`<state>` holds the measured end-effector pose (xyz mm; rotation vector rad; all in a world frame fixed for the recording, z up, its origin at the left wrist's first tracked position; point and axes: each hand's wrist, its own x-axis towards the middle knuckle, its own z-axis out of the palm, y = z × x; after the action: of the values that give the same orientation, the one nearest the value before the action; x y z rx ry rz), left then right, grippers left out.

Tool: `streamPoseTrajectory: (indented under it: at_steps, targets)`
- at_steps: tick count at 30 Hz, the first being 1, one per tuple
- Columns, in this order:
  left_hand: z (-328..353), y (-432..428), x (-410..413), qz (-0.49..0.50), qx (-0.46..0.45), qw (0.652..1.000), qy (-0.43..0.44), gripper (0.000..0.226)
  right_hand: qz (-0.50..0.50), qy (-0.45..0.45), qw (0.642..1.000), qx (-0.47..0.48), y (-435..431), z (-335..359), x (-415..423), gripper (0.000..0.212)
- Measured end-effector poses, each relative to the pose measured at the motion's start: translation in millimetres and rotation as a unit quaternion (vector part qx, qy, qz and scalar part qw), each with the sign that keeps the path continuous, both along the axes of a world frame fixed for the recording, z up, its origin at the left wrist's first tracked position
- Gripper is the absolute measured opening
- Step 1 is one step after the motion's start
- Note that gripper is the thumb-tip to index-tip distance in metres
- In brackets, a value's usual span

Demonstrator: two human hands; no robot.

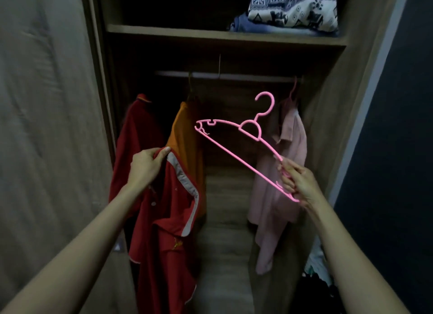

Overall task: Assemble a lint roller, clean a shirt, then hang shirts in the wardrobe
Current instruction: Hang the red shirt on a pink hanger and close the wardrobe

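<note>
both arms are extended forward toward an open wardrobe (328, 107). the left hand (146, 165) is raised at mid-height, its fingers and thumb curled over the collar edge of a red shirt (164, 231), which is gripped there and hangs down below the hand, in front of the wardrobe's left side. the right hand (296, 182) is held at a similar height further right, its fingers closed round one end of a pink hanger (254, 121). the hanger is held tilted, its free end pointing up and left and its hook uppermost, below the rail (234, 75) and apart from it. the hanger and the held shirt are not touching.

three garments are seen hung from the rail: a second red shirt (138, 131) at the left, an orange shirt (187, 135) beside it, and a pink shirt (290, 149) at the right, behind the hanger. folded clothes (293, 11) are stacked on the shelf (210, 36) above the rail. a wood-grain door (46, 102) is seen at the left and a dark wall (398, 126) at the right. the room is dimly lit.
</note>
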<state>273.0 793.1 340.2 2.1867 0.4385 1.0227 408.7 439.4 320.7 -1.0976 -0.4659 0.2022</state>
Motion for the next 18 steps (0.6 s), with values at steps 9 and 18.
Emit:
streamPoseTrajectory:
  at_steps: [9,18]
  targets:
    - [-7.9,19.9,-12.1,0.044,-0.017,0.996,0.070,0.046,0.121,0.036,0.990,-0.069,-54.7,-39.0,-55.6,0.080]
    - [-0.2,-15.7,-16.4,0.020,0.024,0.995,0.093,0.050,0.156,0.020,0.983,-0.092,-22.0,-40.1,-76.8,0.058]
